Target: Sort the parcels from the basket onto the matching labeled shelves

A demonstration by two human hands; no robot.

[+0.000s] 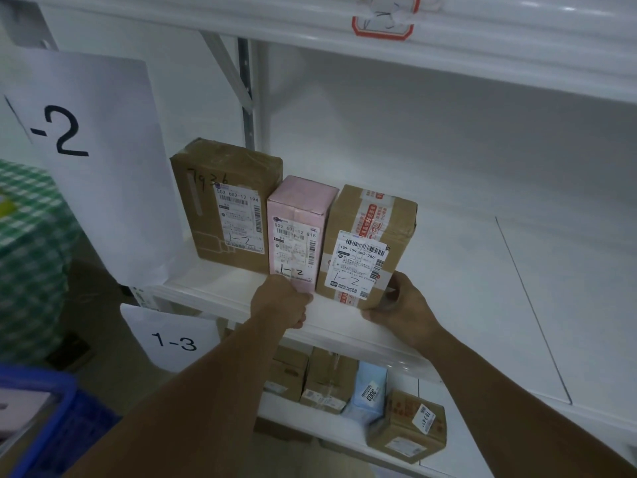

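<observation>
The blue basket [51, 426] sits at the lower left of the frame. Your left hand [281, 301] pinches the bottom edge of the pink parcel [300, 219] with its fingers curled. Your right hand [403, 305] grips the lower right corner of the taped brown parcel [368, 236] touching it. Both stand upright mid-frame on the white shelf [482, 270], beside a larger brown parcel [224, 201] and right of the 1-2 sign [86, 150].

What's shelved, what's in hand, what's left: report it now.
Done: a large brown box and pink box, both marked 1-2, stand on the 1-2 shelf. In hand: the right hand grips the taped brown box, also marked 1-2, at the shelf edge; the left hand touches the pink box. Left: the blue basket seems to hold something pale.
</observation>
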